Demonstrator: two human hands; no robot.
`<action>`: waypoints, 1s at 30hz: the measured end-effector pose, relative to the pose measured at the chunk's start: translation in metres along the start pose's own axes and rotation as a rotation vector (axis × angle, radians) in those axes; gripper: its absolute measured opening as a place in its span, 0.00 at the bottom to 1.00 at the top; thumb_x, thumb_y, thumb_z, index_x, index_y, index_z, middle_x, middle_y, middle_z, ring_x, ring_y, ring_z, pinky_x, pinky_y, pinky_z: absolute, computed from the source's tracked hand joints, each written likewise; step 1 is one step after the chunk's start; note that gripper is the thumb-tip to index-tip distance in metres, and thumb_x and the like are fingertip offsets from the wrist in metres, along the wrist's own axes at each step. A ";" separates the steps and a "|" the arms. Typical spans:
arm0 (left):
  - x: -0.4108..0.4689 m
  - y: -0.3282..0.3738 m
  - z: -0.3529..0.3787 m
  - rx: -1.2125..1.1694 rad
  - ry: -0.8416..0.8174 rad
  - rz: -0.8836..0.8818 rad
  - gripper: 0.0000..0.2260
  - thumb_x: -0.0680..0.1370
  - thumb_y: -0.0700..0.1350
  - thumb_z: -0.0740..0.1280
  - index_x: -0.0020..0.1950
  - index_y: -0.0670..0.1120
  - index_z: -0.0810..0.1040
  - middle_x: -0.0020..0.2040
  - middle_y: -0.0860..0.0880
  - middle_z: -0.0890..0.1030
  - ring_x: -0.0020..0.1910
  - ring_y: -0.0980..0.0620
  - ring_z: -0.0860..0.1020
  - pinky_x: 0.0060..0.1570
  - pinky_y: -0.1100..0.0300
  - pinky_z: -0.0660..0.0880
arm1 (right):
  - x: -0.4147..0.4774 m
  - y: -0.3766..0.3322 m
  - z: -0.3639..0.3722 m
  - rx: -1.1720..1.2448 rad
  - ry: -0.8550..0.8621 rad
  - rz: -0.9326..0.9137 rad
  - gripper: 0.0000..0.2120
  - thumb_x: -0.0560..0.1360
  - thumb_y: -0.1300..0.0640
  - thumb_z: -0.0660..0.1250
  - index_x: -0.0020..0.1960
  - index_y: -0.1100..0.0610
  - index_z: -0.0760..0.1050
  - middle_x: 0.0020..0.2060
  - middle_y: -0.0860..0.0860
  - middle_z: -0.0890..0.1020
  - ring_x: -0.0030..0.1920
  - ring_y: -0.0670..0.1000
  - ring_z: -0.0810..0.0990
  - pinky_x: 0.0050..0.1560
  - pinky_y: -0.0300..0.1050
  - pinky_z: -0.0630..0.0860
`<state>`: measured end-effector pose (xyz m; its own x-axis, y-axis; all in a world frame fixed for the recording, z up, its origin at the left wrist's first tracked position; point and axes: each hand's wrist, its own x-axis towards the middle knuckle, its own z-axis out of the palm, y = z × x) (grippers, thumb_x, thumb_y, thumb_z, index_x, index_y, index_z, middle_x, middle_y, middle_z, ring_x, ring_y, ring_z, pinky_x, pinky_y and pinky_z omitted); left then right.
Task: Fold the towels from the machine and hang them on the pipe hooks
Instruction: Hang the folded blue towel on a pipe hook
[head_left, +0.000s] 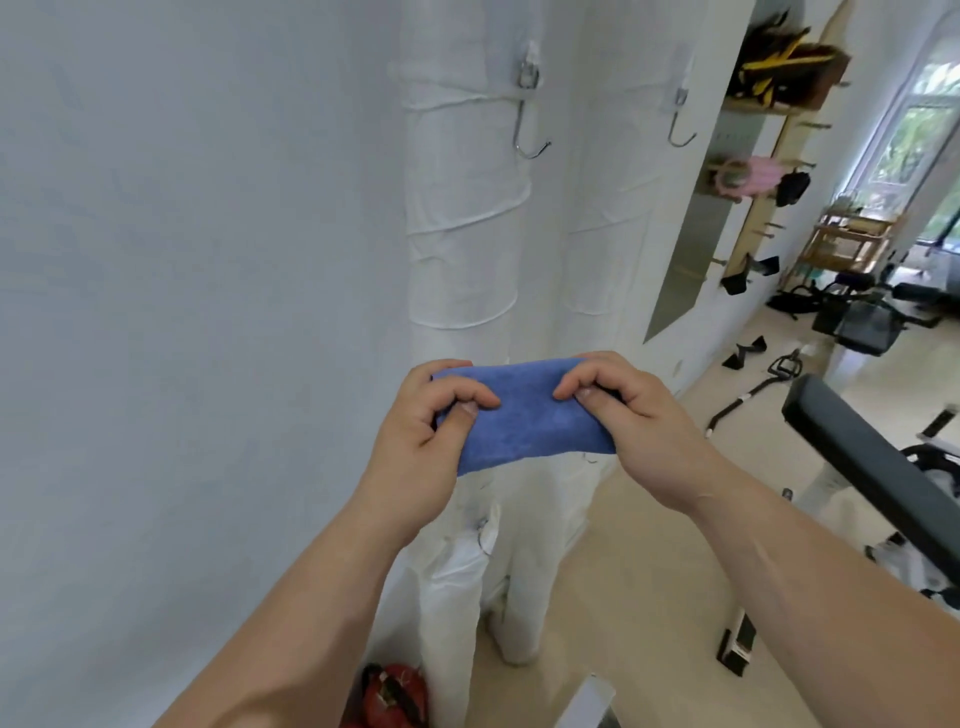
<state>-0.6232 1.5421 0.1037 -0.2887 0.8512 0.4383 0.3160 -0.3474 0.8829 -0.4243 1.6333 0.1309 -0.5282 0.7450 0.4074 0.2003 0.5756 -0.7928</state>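
A: Blue towel (524, 413), folded to a small pad, up in the air between both hands, lower than the hooks and in front of the pipes.
B: Grip?
A: Left end pinched in left hand (421, 431), right end pinched in right hand (639, 410), fingers curled over, thumbs pressed against the cloth.
B: And beyond?
A: White-wrapped left pipe (462, 234) and right pipe (613, 208), upright, side by side. Higher up, one metal hook on each: left hook (527, 119), right hook (678, 114). Far right, wooden wall rack (779, 78).
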 end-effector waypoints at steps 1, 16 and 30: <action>0.005 0.003 0.007 -0.011 0.006 0.013 0.10 0.78 0.40 0.68 0.46 0.56 0.82 0.62 0.56 0.76 0.63 0.61 0.75 0.62 0.65 0.70 | 0.006 0.004 -0.007 0.036 0.004 -0.009 0.14 0.79 0.62 0.64 0.44 0.45 0.80 0.55 0.45 0.79 0.56 0.41 0.78 0.58 0.33 0.69; 0.187 0.057 0.237 0.237 0.329 0.144 0.17 0.65 0.41 0.77 0.50 0.57 0.82 0.63 0.56 0.77 0.61 0.55 0.79 0.60 0.49 0.79 | 0.181 0.134 -0.265 0.211 -0.208 -0.378 0.20 0.66 0.58 0.80 0.55 0.47 0.80 0.62 0.48 0.75 0.63 0.44 0.77 0.61 0.35 0.73; 0.307 0.208 0.288 0.655 0.510 0.263 0.22 0.73 0.35 0.73 0.51 0.64 0.78 0.61 0.58 0.74 0.56 0.52 0.79 0.54 0.57 0.76 | 0.324 0.078 -0.378 0.495 -0.260 -0.581 0.20 0.65 0.59 0.82 0.54 0.46 0.81 0.60 0.47 0.79 0.59 0.48 0.81 0.58 0.48 0.81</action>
<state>-0.3857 1.8445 0.3730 -0.4538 0.4407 0.7745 0.8401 -0.0783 0.5367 -0.2683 2.0473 0.3723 -0.6232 0.2351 0.7459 -0.5218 0.5854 -0.6205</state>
